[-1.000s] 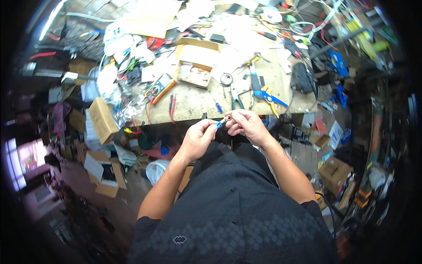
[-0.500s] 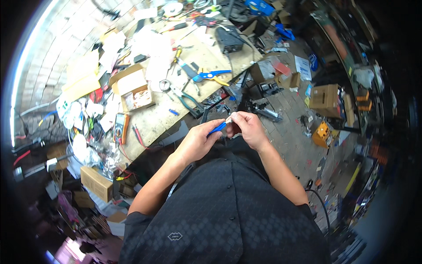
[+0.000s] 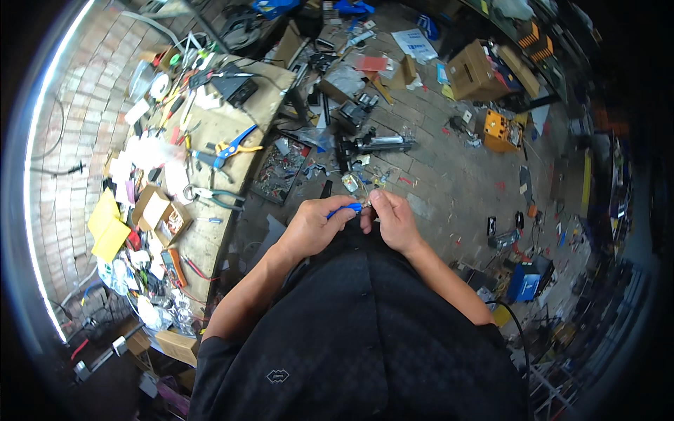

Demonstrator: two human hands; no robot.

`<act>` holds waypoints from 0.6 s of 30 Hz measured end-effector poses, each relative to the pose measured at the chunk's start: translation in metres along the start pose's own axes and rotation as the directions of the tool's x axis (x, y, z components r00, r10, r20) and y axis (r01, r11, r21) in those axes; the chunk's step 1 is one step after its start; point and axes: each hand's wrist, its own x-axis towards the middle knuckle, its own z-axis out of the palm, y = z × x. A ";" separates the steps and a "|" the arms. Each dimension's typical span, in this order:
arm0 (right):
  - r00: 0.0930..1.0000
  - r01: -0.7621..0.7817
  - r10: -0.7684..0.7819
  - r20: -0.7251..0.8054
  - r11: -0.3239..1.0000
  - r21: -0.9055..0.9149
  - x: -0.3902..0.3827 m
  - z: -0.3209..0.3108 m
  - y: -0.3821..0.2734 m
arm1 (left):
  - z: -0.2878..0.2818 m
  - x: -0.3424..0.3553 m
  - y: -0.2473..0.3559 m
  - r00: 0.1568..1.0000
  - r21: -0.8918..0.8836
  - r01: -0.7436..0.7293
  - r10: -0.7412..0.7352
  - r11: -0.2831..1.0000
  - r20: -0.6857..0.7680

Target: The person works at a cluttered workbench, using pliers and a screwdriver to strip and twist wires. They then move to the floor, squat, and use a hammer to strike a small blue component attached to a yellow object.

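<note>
At the lower middle of the frame, just above the person's dark patterned shirt (image 3: 365,337), both hands met. The left hand (image 3: 314,228) was closed around a slim blue-handled tool (image 3: 346,209), its tip aimed toward the right hand (image 3: 394,221), whose fingers pinched a small part too tiny to identify. Beyond the hands, at centre, the brick-paved floor (image 3: 449,175) carried a black metal device (image 3: 365,144). To the left, a cluttered wooden workbench (image 3: 210,231) held blue-and-yellow pliers (image 3: 232,146) and a small open cardboard box (image 3: 165,217). In the upper right stood a brown cardboard carton (image 3: 474,70).
</note>
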 end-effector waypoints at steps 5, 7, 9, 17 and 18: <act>0.997 -0.013 0.021 -0.072 0.994 0.110 -0.010 -0.046 0.009 | 0.033 0.040 0.011 0.996 0.085 -0.018 0.010 0.996 0.093; 0.992 -0.027 0.050 -0.119 0.981 0.191 -0.017 -0.063 0.013 | 0.046 0.056 0.020 0.987 0.123 -0.045 0.025 0.991 0.161; 0.981 -0.029 0.087 -0.176 0.951 0.308 -0.024 -0.079 0.025 | 0.054 0.074 0.034 0.969 0.190 -0.047 -0.002 0.981 0.247; 0.709 -0.045 0.308 -0.634 0.917 0.395 -0.104 -0.156 0.071 | 0.095 0.152 0.020 0.915 0.276 -0.127 0.005 0.953 0.404; 0.651 -0.055 0.329 -0.684 0.919 0.390 -0.120 -0.170 0.091 | 0.104 0.160 0.019 0.908 0.277 -0.101 -0.025 0.956 0.418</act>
